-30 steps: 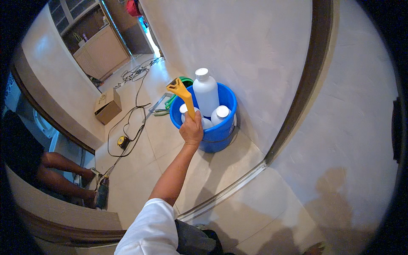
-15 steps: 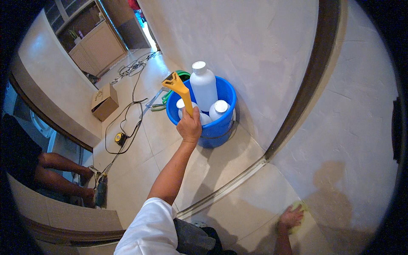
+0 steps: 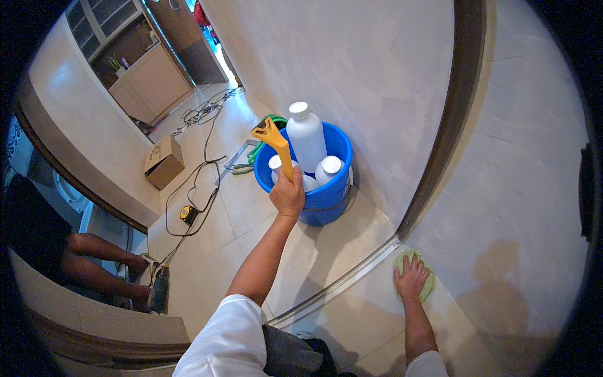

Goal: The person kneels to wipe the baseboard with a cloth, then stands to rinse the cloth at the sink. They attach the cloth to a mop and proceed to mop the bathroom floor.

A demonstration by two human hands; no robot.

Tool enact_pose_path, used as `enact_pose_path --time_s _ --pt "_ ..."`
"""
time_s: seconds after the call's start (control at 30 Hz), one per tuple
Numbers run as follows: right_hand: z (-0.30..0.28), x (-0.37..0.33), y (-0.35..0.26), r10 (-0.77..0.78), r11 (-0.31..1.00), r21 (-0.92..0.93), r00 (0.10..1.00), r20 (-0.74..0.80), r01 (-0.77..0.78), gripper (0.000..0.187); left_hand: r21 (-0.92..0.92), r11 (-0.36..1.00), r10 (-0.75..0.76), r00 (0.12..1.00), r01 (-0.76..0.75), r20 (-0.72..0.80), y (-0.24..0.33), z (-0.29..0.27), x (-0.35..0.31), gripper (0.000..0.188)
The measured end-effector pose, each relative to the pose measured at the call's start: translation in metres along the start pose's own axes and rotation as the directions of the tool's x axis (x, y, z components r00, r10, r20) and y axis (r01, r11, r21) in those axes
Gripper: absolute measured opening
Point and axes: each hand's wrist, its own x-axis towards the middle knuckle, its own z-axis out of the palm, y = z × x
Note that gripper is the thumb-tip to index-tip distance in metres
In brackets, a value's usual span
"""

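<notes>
Green cloth (image 3: pixel 429 288) lies on the floor, nearer than the blue bucket (image 3: pixel 323 212) and right of it. Right hand (image 3: pixel 411 279) sits flat on top, fingers spread. Change: hand and cloth have slid toward the bucket over the last half second; the pass now reaches near the metal threshold strip (image 3: pixel 352 272). Cloth looks pale yellow-green, flattened, edges uneven; wetness cannot be told. Left hand (image 3: pixel 287 196), at the bucket's near rim, grips a yellow tool (image 3: pixel 281 147), raised; rim contact unclear. In bucket: white capped bottles (image 3: pixel 307 141). Beyond, left of bucket: cardboard box (image 3: pixel 164 163).
</notes>
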Motion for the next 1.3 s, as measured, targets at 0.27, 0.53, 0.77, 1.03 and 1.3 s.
enact_pose_path --time_s 0.27,0.53,0.77,1.03,1.3 --pt "0.019 -0.047 -0.024 -0.112 0.991 -0.067 0.993 0.034 0.114 0.051 0.035 0.999 0.010 0.999 -0.011 0.037 0.002 0.000 0.002 0.033" --pt "0.057 -0.198 -0.080 -0.829 0.549 -0.136 0.558 0.037 0.824 0.047 0.032 0.999 0.028 1.000 -0.028 0.009 0.003 0.003 0.001 0.032" --pt "0.011 -0.128 -0.061 -0.526 0.850 0.027 0.847 0.081 0.526 0.045 0.031 0.999 0.045 0.999 -0.045 0.007 0.000 -0.001 0.001 0.033" --pt "0.009 0.006 0.000 -0.064 0.998 -0.008 0.995 -0.074 0.064 0.047 0.011 0.995 0.096 0.995 -0.095 -0.043 0.003 0.003 -0.002 0.032" --pt "0.012 -0.021 0.051 -0.129 0.989 -0.093 0.986 -0.107 0.119 0.048 0.037 0.998 0.049 0.998 -0.050 0.029 0.002 -0.001 0.001 0.029"
